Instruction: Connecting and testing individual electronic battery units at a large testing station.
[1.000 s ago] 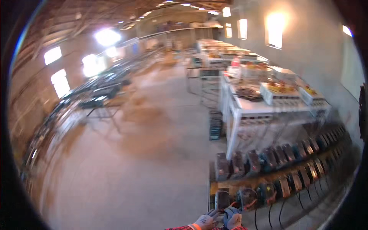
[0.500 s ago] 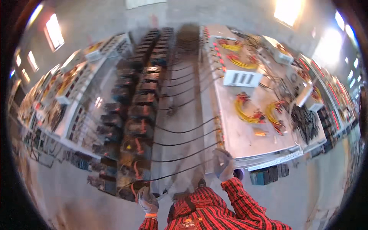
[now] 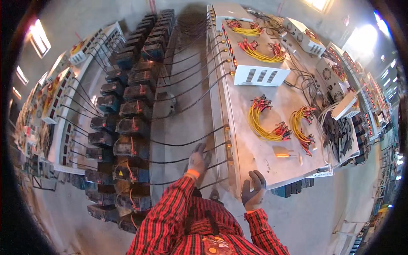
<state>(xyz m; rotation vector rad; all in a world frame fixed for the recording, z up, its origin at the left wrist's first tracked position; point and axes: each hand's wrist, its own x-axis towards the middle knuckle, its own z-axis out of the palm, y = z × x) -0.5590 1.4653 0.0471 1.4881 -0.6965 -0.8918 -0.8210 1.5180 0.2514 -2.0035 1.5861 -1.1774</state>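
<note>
My left hand (image 3: 199, 162), in a grey glove with an orange cuff, reaches over the aisle among the black cables (image 3: 182, 143). Its fingers stretch forward; one cable passes right by them, and I cannot tell whether they touch it. Beside the near left corner of the pale table (image 3: 265, 165), my right hand (image 3: 254, 191), also gloved, is held up with loosely bent fingers apart and nothing visible in it. The cables run from brass-coloured terminals (image 3: 229, 145) along the table's edge to a row of dark batteries (image 3: 132, 146) on the left.
On the table lie bundles of yellow leads with red and black clips (image 3: 263, 121), a yellow-handled tool (image 3: 282, 155) and black strips (image 3: 338, 134). A white vented power unit (image 3: 261, 75) stands farther back. Another equipment bench (image 3: 63, 140) is at far left.
My left hand has moved from beside the near batteries up and right to the cables. My right hand stays near the table corner, fingers now apart. The whole view has shifted.
</note>
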